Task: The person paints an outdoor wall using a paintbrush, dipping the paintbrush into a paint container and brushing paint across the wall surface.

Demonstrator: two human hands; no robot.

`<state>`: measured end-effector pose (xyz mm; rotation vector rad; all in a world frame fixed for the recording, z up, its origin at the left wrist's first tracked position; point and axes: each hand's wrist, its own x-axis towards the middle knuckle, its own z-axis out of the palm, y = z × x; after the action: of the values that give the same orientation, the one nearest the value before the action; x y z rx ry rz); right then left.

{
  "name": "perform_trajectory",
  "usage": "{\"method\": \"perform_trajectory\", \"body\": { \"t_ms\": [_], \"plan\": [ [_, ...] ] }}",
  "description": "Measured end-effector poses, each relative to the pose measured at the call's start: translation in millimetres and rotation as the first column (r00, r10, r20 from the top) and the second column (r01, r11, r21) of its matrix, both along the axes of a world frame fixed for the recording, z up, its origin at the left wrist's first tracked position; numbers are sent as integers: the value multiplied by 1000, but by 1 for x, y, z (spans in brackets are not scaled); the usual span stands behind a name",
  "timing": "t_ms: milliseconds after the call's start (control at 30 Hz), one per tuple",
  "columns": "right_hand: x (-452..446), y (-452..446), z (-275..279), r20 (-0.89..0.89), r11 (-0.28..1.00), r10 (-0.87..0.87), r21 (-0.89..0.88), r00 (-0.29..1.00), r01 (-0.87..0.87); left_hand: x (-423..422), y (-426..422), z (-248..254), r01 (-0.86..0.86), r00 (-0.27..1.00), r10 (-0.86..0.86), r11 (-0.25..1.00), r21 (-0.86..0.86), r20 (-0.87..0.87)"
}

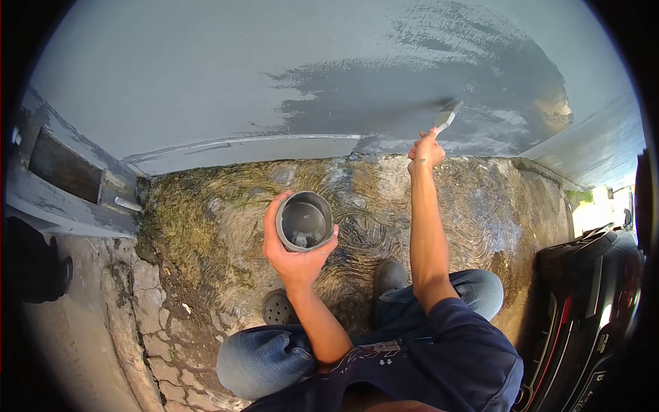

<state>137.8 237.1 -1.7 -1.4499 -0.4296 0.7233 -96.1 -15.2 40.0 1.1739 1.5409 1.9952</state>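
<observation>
My left hand [296,264] is wrapped round a grey paint pot [305,221], held above the ground in front of me. Dark grey paint lies inside it. Stretched out to the wall, my right hand [427,150] is closed on the handle of a paintbrush [449,115]. The brush head meets or nearly meets the lower wall [192,75]; exact contact cannot be made out. Around the brush spreads a patch of darker grey paint [357,89] with ragged, streaky edges. Lighter grey covers the wall to the left.
Rough, mossy concrete [220,240] runs along the wall's foot. At left are a recessed opening [65,165] and a short pipe stub [128,204]. A dark car [590,316] stands close on the right. A dark object [38,261] sits at far left.
</observation>
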Motion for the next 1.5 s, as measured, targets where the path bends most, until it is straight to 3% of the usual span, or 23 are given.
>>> {"method": "perform_trajectory", "body": {
  "t_ms": [33,100,133,233,267,367,433,467,533,667,733,800,867,900,967,1033,1067,1133,1200,1267,1367,1433,1500],
  "plan": [
    [-7,3,-12,-6,1000,8,-5,1000,-8,-2,-3,1,2,1000,-1,1000,21,-18],
    [-26,8,-30,548,998,30,-62,836,5,-6,-6,0,16,1000,-16,1000,-13,-2],
    [-48,-5,-25,653,996,82,-83,753,-36,-8,-7,1,-16,1000,15,1000,-6,-25],
    [-123,-54,-30,662,953,290,-129,692,-275,-12,-8,-5,-47,999,47,999,-15,-14],
    [-148,-74,-35,628,888,439,-194,643,-417,-11,-10,-9,-58,998,59,998,-35,24],
    [-215,-118,-50,564,591,761,-397,321,-702,-10,-13,-8,-53,998,55,998,-42,38],
    [-239,-120,-46,506,480,823,-374,259,-794,-12,-13,-9,-37,999,37,999,-37,-7],
    [-237,-112,-44,500,488,822,-369,274,-791,-12,-14,-9,-34,999,33,999,-37,-6],
    [-220,-79,-34,480,642,741,-299,471,-706,-9,-16,-9,-29,1000,29,999,-25,8],
    [-108,-41,-8,527,758,640,-311,560,-573,-7,-14,-10,-59,997,55,994,-89,-48],
    [-54,-35,-19,353,874,486,-196,799,-445,-4,-10,-10,-50,998,47,996,-73,-38],
    [-22,-43,-7,-46,963,256,-75,966,-259,-4,-11,-9,-52,998,50,996,-71,-37],
    [-7,-36,-9,-100,994,93,-54,991,-98,-1,-8,-6,-32,998,29,999,-42,-63],
    [-7,-34,-6,-94,992,114,-46,989,-118,-1,-8,-4,-19,997,17,999,-29,-79],
    [-27,-24,-11,82,978,202,-72,976,-196,0,-8,1,-15,999,14,999,-39,-42],
    [-73,-15,-38,462,984,168,-22,871,-178,-1,-10,3,11,1000,-11,998,-62,-8],
    [-110,-42,-11,503,976,193,-9,843,-218,-2,-10,3,4,1000,-5,998,-60,-12],
    [-166,-69,-9,523,924,348,-54,778,-377,-6,-12,1,-13,1000,13,1000,-5,9],
    [-212,-95,-16,513,761,614,-181,600,-623,-10,-15,3,-40,999,40,999,1,21],
    [-244,-112,-21,502,640,716,-198,484,-742,-16,-19,3,-53,998,53,999,4,34],
    [-240,-110,-22,438,683,706,-216,556,-697,-28,-23,-1,-87,996,87,996,11,17],
    [-199,-84,-44,453,841,527,-150,720,-520,-34,-28,-4,-80,997,79,996,-32,-10],
    [-136,-50,-62,284,882,469,-191,837,-430,-40,-29,-5,-89,996,89,996,-31,-16]
  ]
}}
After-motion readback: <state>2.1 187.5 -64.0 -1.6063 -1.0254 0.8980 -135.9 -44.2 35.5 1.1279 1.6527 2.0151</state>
